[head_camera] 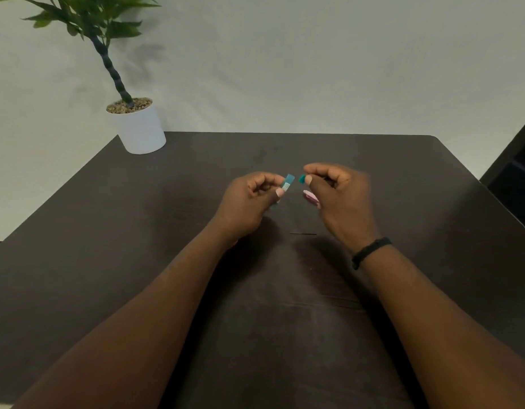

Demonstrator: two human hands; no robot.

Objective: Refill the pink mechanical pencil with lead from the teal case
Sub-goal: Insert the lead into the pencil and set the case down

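My left hand (249, 199) grips the slim teal lead case (287, 184), tilted with its open top toward the upper right. My right hand (340, 196) pinches the small teal cap (302, 178) between thumb and forefinger, a short gap away from the case's top. The pink mechanical pencil (311, 197) lies on the table behind my right hand, which hides most of it. A single thin black lead (303, 233) lies on the dark table between my wrists.
A potted plant in a white pot (140, 128) stands at the table's far left corner. The dark brown table (137, 261) ends at a pale wall behind. A dark piece of furniture (517, 184) stands at the right.
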